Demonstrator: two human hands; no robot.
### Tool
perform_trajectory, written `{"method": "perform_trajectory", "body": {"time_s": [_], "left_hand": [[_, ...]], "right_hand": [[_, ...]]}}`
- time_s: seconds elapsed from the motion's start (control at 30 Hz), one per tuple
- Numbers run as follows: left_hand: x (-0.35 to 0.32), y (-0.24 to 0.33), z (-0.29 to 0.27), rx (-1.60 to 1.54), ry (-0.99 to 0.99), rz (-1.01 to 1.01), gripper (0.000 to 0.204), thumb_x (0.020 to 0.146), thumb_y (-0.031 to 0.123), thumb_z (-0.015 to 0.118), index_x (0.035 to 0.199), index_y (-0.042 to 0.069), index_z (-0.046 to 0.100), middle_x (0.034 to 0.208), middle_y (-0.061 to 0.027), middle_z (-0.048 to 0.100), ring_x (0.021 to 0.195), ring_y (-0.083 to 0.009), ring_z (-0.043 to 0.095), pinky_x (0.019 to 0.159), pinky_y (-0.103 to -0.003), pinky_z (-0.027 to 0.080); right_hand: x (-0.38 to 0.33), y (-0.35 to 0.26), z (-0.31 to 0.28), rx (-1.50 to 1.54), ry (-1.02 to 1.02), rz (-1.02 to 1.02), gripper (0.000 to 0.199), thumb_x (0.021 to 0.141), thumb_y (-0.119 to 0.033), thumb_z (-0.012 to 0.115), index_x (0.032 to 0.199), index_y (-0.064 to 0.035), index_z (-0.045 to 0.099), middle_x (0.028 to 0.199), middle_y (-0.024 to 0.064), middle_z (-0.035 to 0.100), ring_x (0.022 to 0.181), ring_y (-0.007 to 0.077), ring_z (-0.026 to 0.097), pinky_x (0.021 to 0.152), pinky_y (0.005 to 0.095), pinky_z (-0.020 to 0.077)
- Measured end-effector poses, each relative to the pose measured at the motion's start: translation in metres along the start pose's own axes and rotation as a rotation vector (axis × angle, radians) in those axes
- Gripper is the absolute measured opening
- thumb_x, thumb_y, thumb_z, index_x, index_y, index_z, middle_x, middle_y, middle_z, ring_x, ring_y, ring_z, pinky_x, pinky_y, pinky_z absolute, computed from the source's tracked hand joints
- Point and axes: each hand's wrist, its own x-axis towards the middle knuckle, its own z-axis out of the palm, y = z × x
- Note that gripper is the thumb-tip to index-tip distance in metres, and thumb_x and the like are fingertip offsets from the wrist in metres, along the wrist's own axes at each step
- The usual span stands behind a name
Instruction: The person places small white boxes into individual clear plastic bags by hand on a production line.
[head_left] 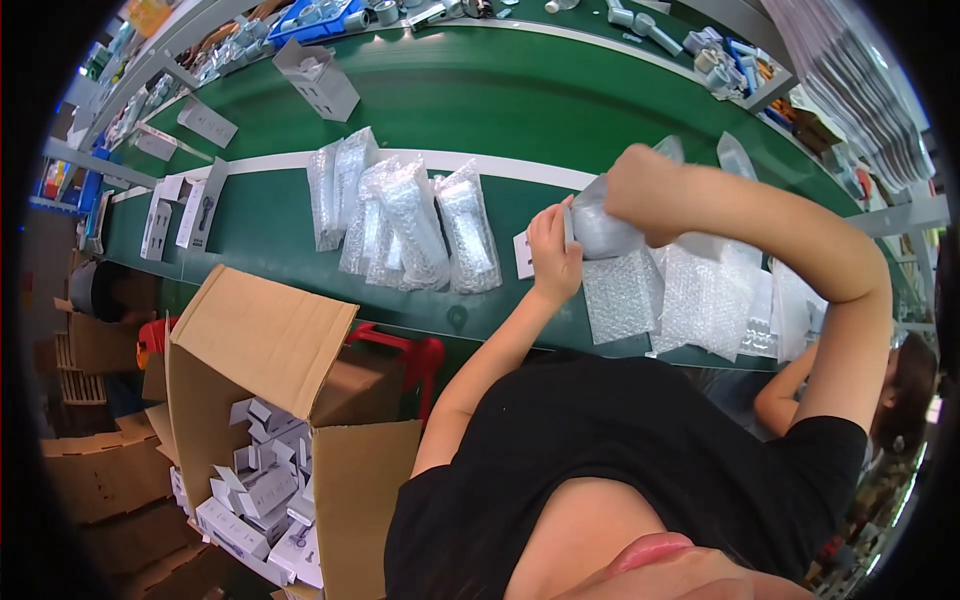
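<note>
My left hand (555, 250) is closed around a small white box (524, 256), most of it hidden behind the fingers. Just to its right, my right hand (642, 192) is a fist on a clear plastic bag (604, 230), which bulges beneath it close to the box. Whatever the bag contains is too blurred to name. Below the right forearm lie flat bubble-wrap bags (708, 295) at the bench edge. Left of my hands, several filled bubble-wrap pouches (408, 225) rest in a cluster, with shiny grey parts faintly showing through.
An open cardboard carton (365, 500) full of small white boxes stands at lower left, beside a red plastic stool (410, 360). White boxes (203, 208) stand on the green bench at left; another box (318, 82) is farther back. A blue tray (318, 20) of parts sits beyond. A person (785, 390) is at right.
</note>
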Motion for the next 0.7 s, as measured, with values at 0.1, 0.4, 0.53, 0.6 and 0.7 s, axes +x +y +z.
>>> {"method": "perform_trajectory", "body": {"time_s": [0.1,0.4,0.53,0.6,0.7], "left_hand": [[-0.007,-0.006,0.004,-0.108,0.02,-0.02,0.047,0.087,0.034,0.034,0.117,-0.001,0.044,0.11,-0.0173,0.047,0.095,-0.0299,0.045,0.084,-0.036,0.033],[0.008,0.014,-0.037,0.085,0.059,0.076,0.046,0.081,0.032,0.045,0.114,0.0,0.046,0.106,-0.0159,0.049,0.094,-0.0292,0.047,0.082,-0.036,0.034],[0.029,0.042,-0.05,0.434,-0.148,0.273,0.043,0.076,0.029,0.051,0.109,0.001,0.049,0.103,-0.0153,0.049,0.092,-0.0279,0.047,0.081,-0.035,0.035],[0.039,0.048,-0.046,0.523,-0.406,0.186,0.039,0.072,0.027,0.054,0.103,0.003,0.052,0.1,-0.0147,0.05,0.089,-0.0264,0.048,0.081,-0.035,0.035],[0.045,0.045,-0.044,0.585,-0.602,0.139,0.034,0.07,0.024,0.056,0.097,0.004,0.054,0.097,-0.014,0.051,0.087,-0.0251,0.048,0.08,-0.035,0.035]], "right_hand": [[0.043,-0.028,0.029,0.048,0.163,-0.067,0.007,0.061,-0.017,0.061,0.065,-0.0109,0.061,0.061,0.0072,0.057,0.056,0.0232,0.052,0.052,0.03,0.0424],[-0.001,-0.001,0.038,1.121,1.128,-0.162,0.037,0.07,-0.004,0.054,0.107,-0.0036,0.052,0.09,0.0124,0.058,0.064,0.0242,0.059,0.057,0.0285,0.0487],[0.001,-0.042,0.08,2.677,0.98,-0.745,0.042,0.078,-0.009,0.049,0.116,0.0044,0.036,0.089,0.0245,0.053,0.057,0.0293,0.06,0.037,0.0201,0.0468],[0.024,-0.072,0.092,2.756,0.895,-1.001,0.032,0.083,-0.01,0.04,0.112,0.0047,0.037,0.084,0.0228,0.053,0.05,0.0238,0.055,0.03,0.021,0.0383],[0.053,-0.091,0.085,3.027,0.84,-1.28,0.031,0.085,-0.011,0.033,0.112,0.0045,0.035,0.077,0.0205,0.053,0.046,0.0193,0.05,0.03,0.0213,0.0331]]}}
